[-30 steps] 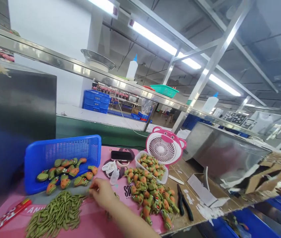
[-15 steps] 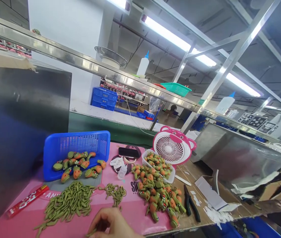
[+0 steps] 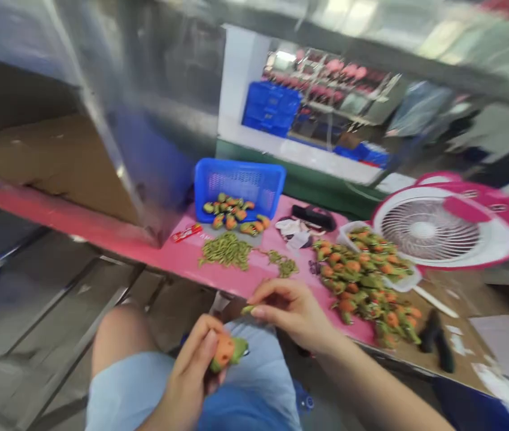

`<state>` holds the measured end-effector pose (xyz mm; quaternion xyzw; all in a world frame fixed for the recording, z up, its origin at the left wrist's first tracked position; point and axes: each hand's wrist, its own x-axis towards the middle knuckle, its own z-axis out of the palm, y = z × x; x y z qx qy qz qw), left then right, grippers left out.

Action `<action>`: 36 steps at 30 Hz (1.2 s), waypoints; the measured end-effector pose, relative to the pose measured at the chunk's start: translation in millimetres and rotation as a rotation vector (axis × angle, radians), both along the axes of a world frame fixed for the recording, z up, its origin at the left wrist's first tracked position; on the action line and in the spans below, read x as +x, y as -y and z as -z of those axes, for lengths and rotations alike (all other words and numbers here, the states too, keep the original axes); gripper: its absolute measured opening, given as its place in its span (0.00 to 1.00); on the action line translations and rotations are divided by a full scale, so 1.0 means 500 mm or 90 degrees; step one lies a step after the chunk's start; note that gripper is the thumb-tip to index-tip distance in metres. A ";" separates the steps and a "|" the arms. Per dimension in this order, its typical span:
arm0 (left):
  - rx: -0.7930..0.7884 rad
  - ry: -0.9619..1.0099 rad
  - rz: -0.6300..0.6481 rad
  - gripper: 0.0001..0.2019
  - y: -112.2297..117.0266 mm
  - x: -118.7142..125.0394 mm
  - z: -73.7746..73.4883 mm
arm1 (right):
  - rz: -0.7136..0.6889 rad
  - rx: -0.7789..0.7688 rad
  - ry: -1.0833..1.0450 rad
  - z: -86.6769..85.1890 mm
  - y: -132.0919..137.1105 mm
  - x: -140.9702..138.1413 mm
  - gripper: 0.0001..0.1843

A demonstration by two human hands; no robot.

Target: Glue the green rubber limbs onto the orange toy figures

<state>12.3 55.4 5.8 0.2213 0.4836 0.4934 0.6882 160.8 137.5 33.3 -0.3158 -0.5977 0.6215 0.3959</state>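
Observation:
Above my lap, my left hand (image 3: 191, 362) grips a small orange-and-green figurine (image 3: 225, 352), its fingers wrapped round the body. Just to the right and slightly higher, my right hand (image 3: 294, 311) pinches a thin green strip (image 3: 248, 309) between thumb and fingertips. The strip and the figurine are apart. On the pink table top lie a heap of similar green strips (image 3: 225, 250) and a smaller cluster of strips (image 3: 285, 264). A large pile of orange-and-green figurines (image 3: 366, 284) spreads to the right, partly in a white tray (image 3: 411, 282). More figurines sit in and before a blue basket (image 3: 276, 179).
A pink-and-white fan (image 3: 429, 227) stands behind the figurine pile. Dark-handled pliers (image 3: 436, 341) lie at the right by white scraps. A black phone (image 3: 312, 217) and a red packet (image 3: 187, 233) rest on the table. A metal cabinet (image 3: 182, 90) rises at the left.
The view has swung down and to the left, with blur. My left hand and its figurine have come into sight. My right hand, before at the bottom edge, now shows above my lap.

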 end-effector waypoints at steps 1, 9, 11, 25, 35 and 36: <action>-0.003 0.032 0.007 0.23 -0.002 -0.001 0.000 | -0.018 0.007 -0.007 -0.004 0.001 0.000 0.04; -0.030 0.115 0.030 0.24 0.003 -0.005 -0.036 | -0.106 0.003 -0.002 -0.012 0.025 -0.010 0.03; -0.025 0.123 0.030 0.23 0.003 -0.005 -0.039 | -0.113 -0.009 -0.002 -0.010 0.025 -0.009 0.03; 0.025 0.099 0.050 0.21 0.002 -0.010 -0.029 | -0.150 -0.049 0.026 -0.007 0.024 -0.009 0.02; -0.034 0.110 0.040 0.23 -0.004 -0.001 -0.034 | -0.126 0.086 0.121 -0.006 0.026 -0.009 0.06; -0.042 0.113 0.041 0.23 -0.004 0.001 -0.035 | -0.122 0.100 0.128 -0.005 0.027 -0.009 0.07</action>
